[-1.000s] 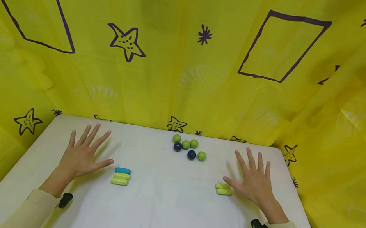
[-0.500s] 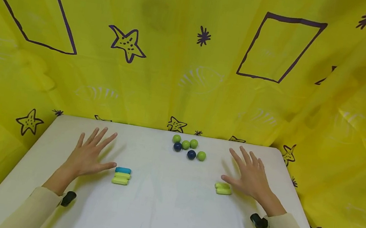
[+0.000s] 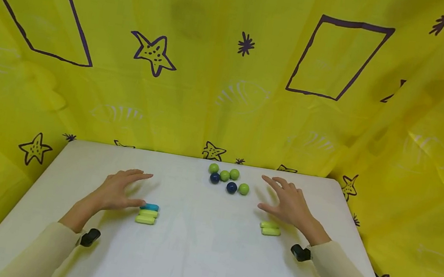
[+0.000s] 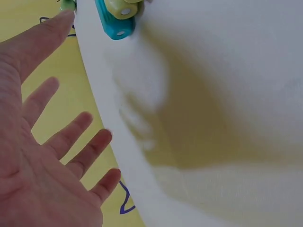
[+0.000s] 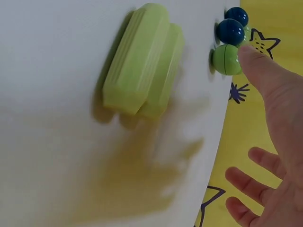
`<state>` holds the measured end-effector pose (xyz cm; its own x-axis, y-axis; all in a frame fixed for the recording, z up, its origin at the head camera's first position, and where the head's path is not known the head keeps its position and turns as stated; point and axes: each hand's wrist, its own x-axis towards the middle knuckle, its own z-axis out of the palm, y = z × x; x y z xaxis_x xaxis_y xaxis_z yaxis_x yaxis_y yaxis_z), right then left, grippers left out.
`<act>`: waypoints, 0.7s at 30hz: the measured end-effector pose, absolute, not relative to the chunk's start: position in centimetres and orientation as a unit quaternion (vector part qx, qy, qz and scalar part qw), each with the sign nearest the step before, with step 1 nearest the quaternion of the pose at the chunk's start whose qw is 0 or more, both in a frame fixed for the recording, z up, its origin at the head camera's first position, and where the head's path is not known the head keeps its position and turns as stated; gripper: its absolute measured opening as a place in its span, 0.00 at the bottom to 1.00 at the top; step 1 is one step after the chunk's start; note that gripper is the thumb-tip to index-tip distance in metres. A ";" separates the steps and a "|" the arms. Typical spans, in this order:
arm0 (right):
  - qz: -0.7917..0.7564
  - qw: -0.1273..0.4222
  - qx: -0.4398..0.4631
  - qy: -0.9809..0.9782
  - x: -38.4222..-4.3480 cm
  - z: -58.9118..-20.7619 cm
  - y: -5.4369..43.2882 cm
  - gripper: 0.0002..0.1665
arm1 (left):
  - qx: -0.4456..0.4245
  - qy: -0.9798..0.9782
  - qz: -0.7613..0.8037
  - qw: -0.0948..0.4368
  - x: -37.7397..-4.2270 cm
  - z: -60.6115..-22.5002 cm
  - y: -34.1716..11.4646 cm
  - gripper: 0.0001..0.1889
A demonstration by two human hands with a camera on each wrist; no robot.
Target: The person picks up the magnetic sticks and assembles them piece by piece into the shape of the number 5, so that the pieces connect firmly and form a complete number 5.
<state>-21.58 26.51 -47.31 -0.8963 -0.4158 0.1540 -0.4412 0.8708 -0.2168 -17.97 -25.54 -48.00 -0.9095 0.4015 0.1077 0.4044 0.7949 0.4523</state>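
Empty, with fingers spread, my left hand (image 3: 115,193) hovers over the left of the white table; its thumb tip overlaps the end of a blue bar (image 3: 151,207) in the head view. Against that bar lie two yellow-green bars (image 3: 146,217). The left wrist view shows a gap between the thumb (image 4: 45,35) and the blue bar (image 4: 113,26). My right hand (image 3: 290,205), also holding nothing, is above the table behind two more yellow-green bars (image 3: 270,228). These look ribbed along their sides in the right wrist view, where the thumb (image 5: 265,71) overlaps a green ball (image 5: 225,60).
Several green balls (image 3: 243,189) and two dark blue balls (image 3: 231,188) sit near the back edge of the table (image 3: 204,260), between the hands. A yellow curtain (image 3: 192,105) with dark drawings encloses the back and both sides.
Both hands have moved inward and turned, their fingers now pointing toward the middle and bending a little. The left thumb has come to the blue bar. Bars and balls stay in place.
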 end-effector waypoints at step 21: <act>0.382 -0.130 0.194 -0.894 -25.0 -48.9 23.2 0.37 | -0.235 -0.889 -0.385 -0.083 -18.7 -49.8 -24.5 0.20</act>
<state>-24.95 23.16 -48.92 -0.8909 -0.4461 -0.0853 -0.2469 0.6333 -0.7335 -18.75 -24.53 -49.80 -0.8760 0.4812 0.0332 0.3532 0.5930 0.7236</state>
